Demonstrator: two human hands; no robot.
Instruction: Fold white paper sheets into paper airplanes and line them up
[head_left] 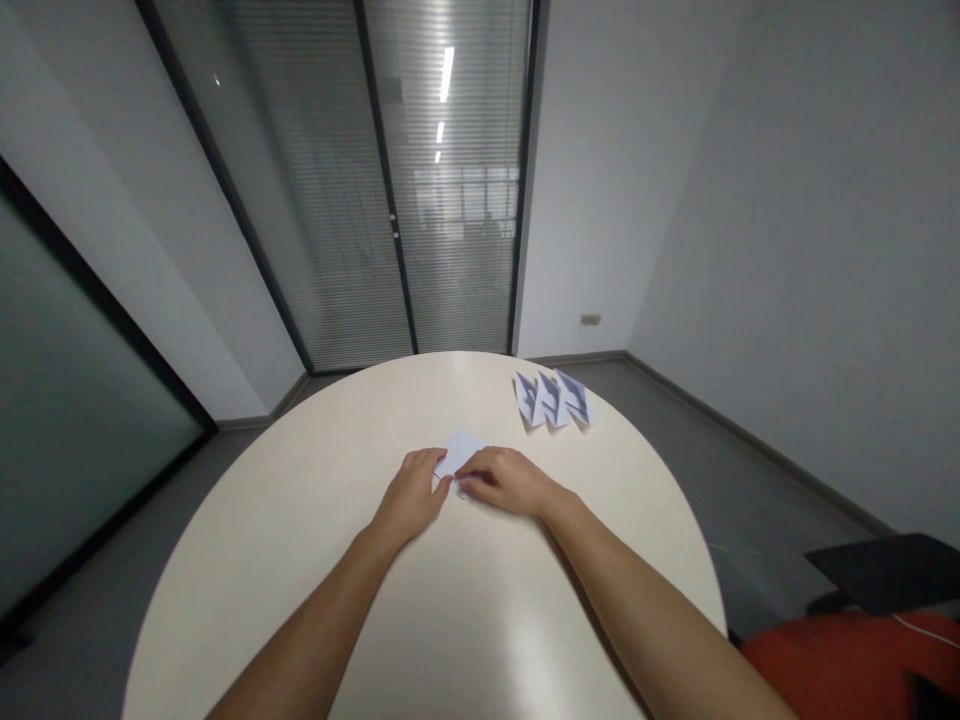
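A small white sheet of folded paper [460,446] lies on the round cream table [300,560], turned with one corner pointing away from me. My left hand [415,490] grips its left edge between thumb and fingers. At the near right side of the paper, my right hand [504,478] pinches the near corner, with its fingers drawn together. Both hands partly cover the sheet, so its near part is mostly hidden.
Several folded paper pieces [553,400] stand in a row at the table's far right. Right of the table is a red chair [847,665] with a dark flat panel [892,570] above it. A glass partition with blinds [450,250] rises beyond the table.
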